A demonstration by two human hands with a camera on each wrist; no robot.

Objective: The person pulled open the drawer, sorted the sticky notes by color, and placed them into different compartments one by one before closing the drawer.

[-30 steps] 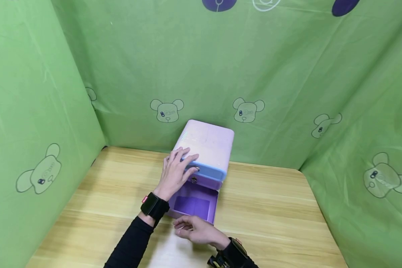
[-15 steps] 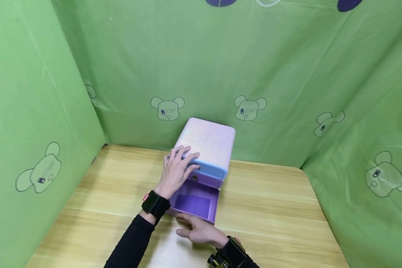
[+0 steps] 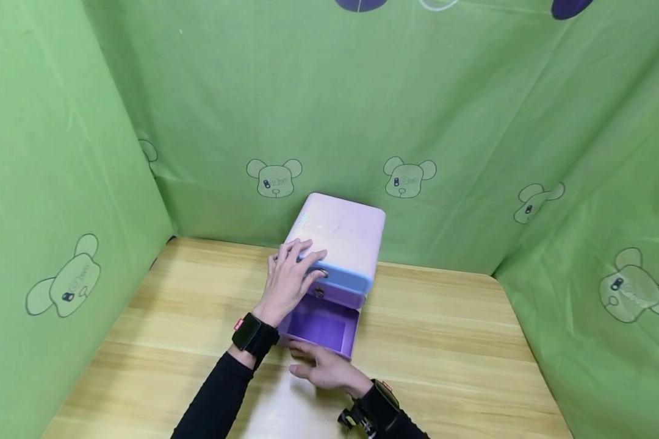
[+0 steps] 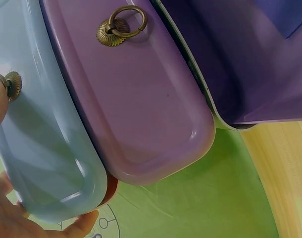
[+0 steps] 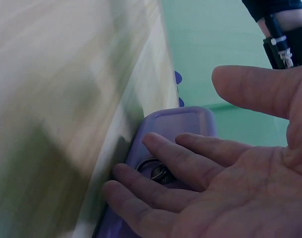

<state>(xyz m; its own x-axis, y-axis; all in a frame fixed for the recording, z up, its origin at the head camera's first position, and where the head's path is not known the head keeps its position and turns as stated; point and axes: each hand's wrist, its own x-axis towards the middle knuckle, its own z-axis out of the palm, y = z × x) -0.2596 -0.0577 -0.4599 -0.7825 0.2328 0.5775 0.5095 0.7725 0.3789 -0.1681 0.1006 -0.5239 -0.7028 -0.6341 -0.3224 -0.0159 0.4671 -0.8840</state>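
A small chest of drawers (image 3: pixel 337 231) stands against the green cloth, pale pink on top. My left hand (image 3: pixel 285 283) grips its front left corner; fingers bend over the top and side, while the thumb lies by the metal ring pull (image 4: pixel 13 85) of the blue drawer (image 4: pixel 47 114). Below that, the purple middle drawer (image 4: pixel 136 94) is in, with a brass ring pull (image 4: pixel 122 27). The bottom purple drawer (image 3: pixel 354 335) is pulled partway out. Against its front, my right hand (image 3: pixel 326 367) presses with loosely extended fingers beside its ring pull (image 5: pixel 161 173).
A wood-grain table (image 3: pixel 445 353) carries the chest near its back edge. Green cloth walls (image 3: pixel 329 110) printed with bear heads enclose the back and both sides. Black bands with devices (image 3: pixel 252 338) sit on both wrists.
My right hand has come up to the bottom drawer's front and moved forward with it, so the drawer sits slightly farther in. The left hand keeps its place on the chest.
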